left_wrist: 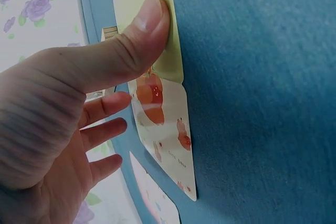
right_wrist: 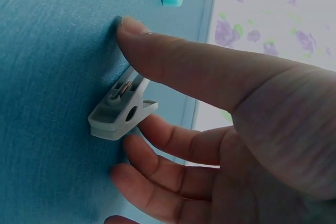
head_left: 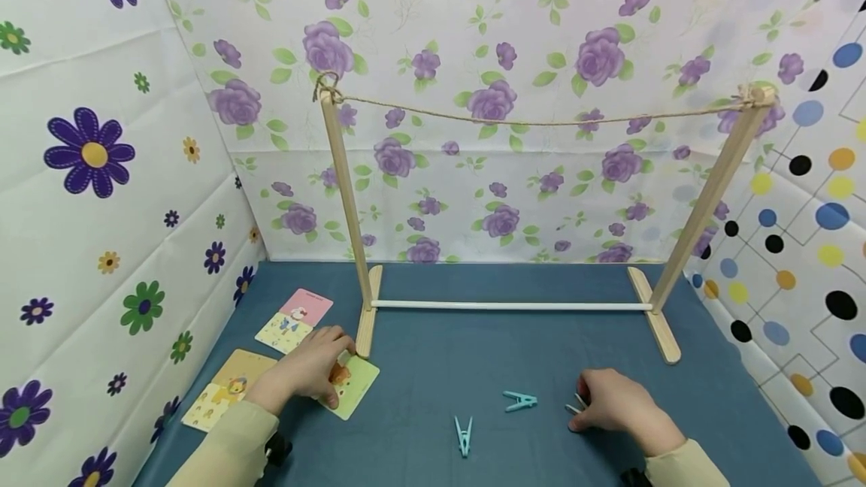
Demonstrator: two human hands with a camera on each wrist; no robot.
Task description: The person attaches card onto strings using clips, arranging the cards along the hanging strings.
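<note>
In the head view my left hand (head_left: 307,370) is over a green card (head_left: 360,385) at the left, thumb on its face and fingers at its far edge. Up close, the thumb presses the plain green half; the pale half (left_wrist: 167,145) shows reddish-brown figures. The index finger is hidden behind the thumb. My right hand (head_left: 612,400) pinches a whitish clothespin (right_wrist: 118,116) down at the cloth, its handles between thumb and fingers. Two teal clothespins, one (head_left: 521,400) lying sideways and another (head_left: 463,437) nearer me, lie between the hands.
A pink-and-yellow card (head_left: 307,307) and a tan-and-yellow card (head_left: 238,367) lie at the left. Behind the hands stands a wooden frame with a left post (head_left: 346,194), right post (head_left: 710,194), white bottom rod (head_left: 507,306) and sagging string (head_left: 528,122). Blue cloth (head_left: 406,367) covers the table.
</note>
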